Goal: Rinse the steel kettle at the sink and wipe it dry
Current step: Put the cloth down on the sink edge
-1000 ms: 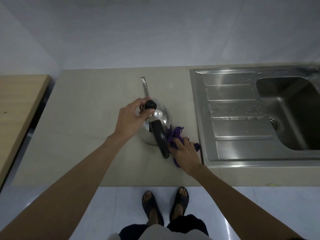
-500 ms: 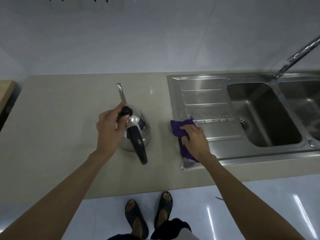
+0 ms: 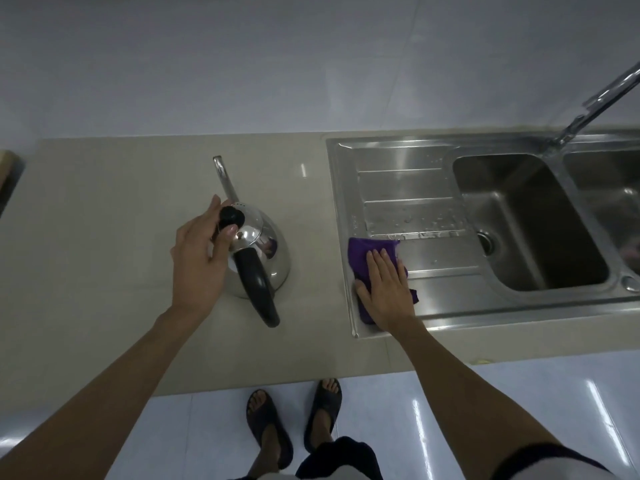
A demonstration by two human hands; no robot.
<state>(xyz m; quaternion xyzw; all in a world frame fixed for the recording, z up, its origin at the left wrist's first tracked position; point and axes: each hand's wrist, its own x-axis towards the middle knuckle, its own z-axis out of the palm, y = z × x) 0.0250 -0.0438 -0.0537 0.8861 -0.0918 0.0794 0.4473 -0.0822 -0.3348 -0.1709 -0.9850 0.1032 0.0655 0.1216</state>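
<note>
Here, in the head view, the kettle [image 3: 258, 251] stands upright on the counter [image 3: 104, 237], left of the sink [image 3: 381, 327] and well apart from its basin; spout away from the person, black handle [image 3: 258, 289] toward them.

The risks, as a judgement: the kettle's weight sits on its base, not in any firm hold, so a careless pull at the knob [image 3: 231, 216] could lift the lid or tip the body sideways; steel that is still wet would slide on the smooth counter. The cloth [image 3: 360, 252] lies on the drainboard, where droplets show just beyond it; it could soak up that water and then smear the kettle rather than dry it. The cloth is also not on the kettle at all, so the drying looks unfinished or interrupted.

The grips: the left hand [image 3: 197, 261] is loosely curled, thumb and fingertips [image 3: 230, 231] at the knob; it pinches the knob lightly, and the palm stands clear of the steel. The right hand [image 3: 386, 289] is flat, fingers together and extended, pressing the cloth onto the drainboard by the sink's near-left corner; nothing is clenched in it.
</note>
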